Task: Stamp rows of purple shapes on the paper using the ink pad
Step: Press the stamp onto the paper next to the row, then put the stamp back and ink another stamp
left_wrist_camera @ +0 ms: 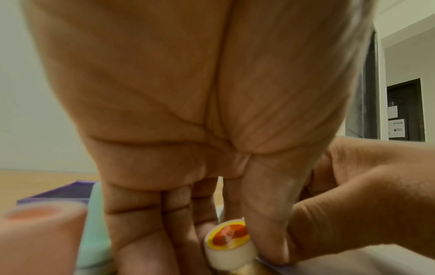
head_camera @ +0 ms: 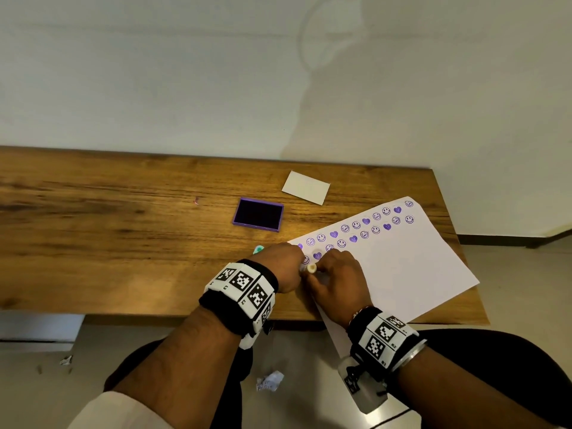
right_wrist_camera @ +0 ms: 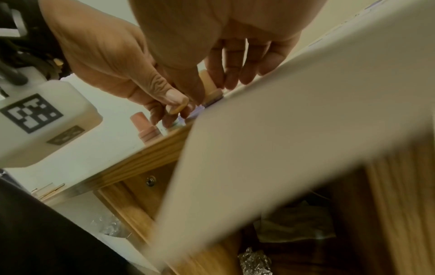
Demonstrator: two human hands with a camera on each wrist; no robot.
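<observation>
No legible text; wrist bands [head_camera: 244, 281] carry coded markers only

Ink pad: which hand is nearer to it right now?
Left. The left hand sits at the paper's near-left corner, just below the ink pad; the right hand is beside it, farther right on the paper.

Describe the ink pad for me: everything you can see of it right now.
The ink pad is a shallow rectangular tray, purple and plastic-looking, with a raised rim around a very dark inked surface. It is open, with no lid on it, and lies flat on the wooden table, turned slightly askew. It sits beyond both hands, left of the stamped paper and near a small white card. Nothing touches it.
</observation>
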